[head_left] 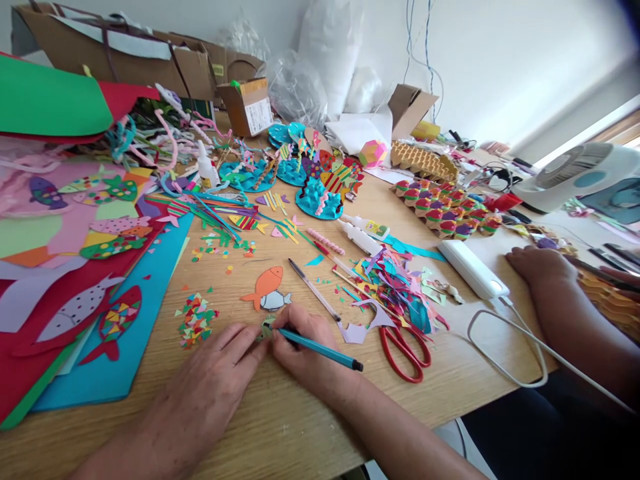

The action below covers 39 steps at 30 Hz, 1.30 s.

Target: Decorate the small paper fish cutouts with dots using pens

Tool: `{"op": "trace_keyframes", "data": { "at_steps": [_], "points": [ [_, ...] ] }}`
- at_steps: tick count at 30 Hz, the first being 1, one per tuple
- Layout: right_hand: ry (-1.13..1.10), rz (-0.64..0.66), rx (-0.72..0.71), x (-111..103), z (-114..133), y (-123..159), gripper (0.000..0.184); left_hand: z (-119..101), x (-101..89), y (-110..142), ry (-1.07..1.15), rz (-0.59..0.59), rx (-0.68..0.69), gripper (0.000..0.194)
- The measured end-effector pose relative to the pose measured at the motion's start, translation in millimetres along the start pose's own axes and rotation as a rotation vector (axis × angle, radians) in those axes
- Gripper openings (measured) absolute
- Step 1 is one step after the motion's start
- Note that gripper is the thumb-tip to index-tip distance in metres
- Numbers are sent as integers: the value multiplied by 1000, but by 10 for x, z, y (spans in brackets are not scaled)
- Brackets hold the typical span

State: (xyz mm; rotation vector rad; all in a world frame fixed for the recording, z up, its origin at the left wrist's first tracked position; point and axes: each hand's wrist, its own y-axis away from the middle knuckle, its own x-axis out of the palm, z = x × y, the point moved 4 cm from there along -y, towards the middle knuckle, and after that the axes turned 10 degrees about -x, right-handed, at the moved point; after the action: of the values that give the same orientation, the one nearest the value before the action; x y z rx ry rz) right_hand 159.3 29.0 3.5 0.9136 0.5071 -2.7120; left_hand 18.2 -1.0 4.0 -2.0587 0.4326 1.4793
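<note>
My right hand (pixel 303 340) is closed round a teal marker pen (pixel 320 350), its tip down on a small green paper cutout (pixel 267 329). My left hand (pixel 220 360) pins the left side of that cutout to the table, fingers together; much of the paper is hidden under the fingers. Just beyond lie an orange paper fish (pixel 269 283) and a grey-blue paper fish with dark outlines (pixel 274 300). A clear-barrelled pen (pixel 314 290) rests to their right. Left of them is a heap of tiny coloured paper bits (pixel 197 320).
Red-handled scissors (pixel 407 350) and paper scraps (pixel 400 287) lie right, near glue bottles (pixel 361 237) and a white power bank (pixel 473 267) with a cable. Coloured sheets (pixel 145 333) cover the left. Another person's hand (pixel 543 267) rests at the far right.
</note>
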Motion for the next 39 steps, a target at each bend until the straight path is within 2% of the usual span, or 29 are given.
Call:
{"op": "trace_keyframes", "data": {
  "at_steps": [21, 31, 35, 39],
  "points": [
    [-7, -17, -17, 0, 1, -3, 12, -42, -34, -19, -40, -47, 21, 43],
    [-7, -6, -37, -10, 23, -4, 11, -23, 32, 22, -15, -17, 10, 43],
    [3, -7, -16, -19, 19, -8, 11, -16, 46, 29, -7, -33, -56, 46],
    [-27, 4, -28, -31, 39, -8, 11, -20, 38, 15, 5, 30, -23, 46]
  ]
}}
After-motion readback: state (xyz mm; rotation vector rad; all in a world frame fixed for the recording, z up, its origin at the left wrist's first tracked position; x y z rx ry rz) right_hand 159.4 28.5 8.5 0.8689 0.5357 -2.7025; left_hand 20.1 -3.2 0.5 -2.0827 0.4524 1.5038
